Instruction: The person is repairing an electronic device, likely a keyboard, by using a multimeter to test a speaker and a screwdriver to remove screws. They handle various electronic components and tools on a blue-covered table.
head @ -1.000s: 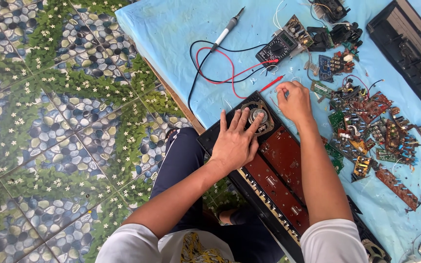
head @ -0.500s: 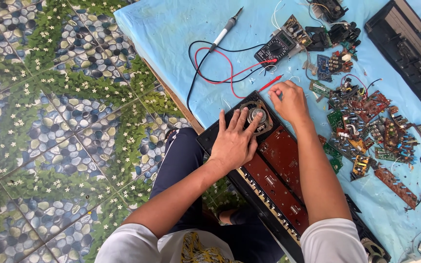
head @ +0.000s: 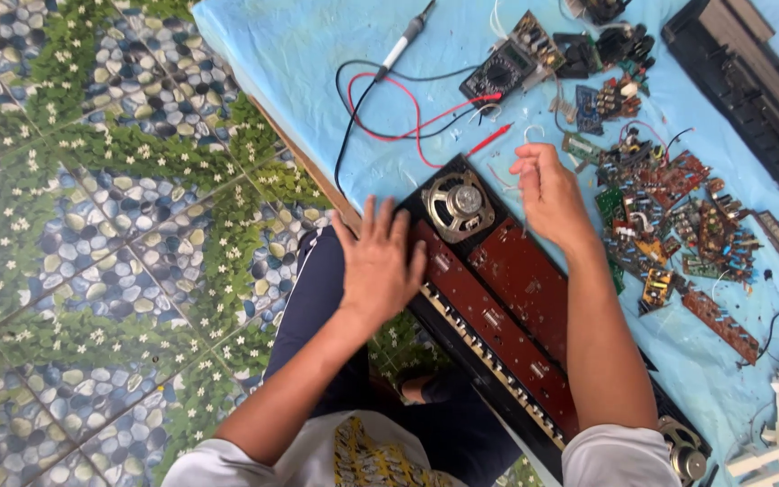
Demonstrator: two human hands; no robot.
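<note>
An opened electronic keyboard (head: 534,361) lies upside down across my lap and the table edge, showing brown circuit boards (head: 520,271) and a round speaker (head: 458,205) at its far end. My left hand (head: 376,266) lies flat with fingers spread on the keyboard's near corner, just left of the speaker. My right hand (head: 547,194) hovers to the right of the speaker, fingertips pinched on thin pale wires (head: 505,179) that run toward it.
A blue cloth (head: 317,54) covers the table. On it lie a multimeter (head: 507,68) with red and black leads, a red probe (head: 489,140), a pen-shaped tool (head: 405,36), several loose circuit boards (head: 678,216) and a black casing (head: 750,63). A second speaker (head: 682,451) sits near my right sleeve. Patterned tiled floor (head: 92,225) lies to the left.
My left hand has slid off the speaker toward me and now rests on the keyboard's corner, leaving the speaker uncovered. My right hand stays beside the speaker, fingers pinched.
</note>
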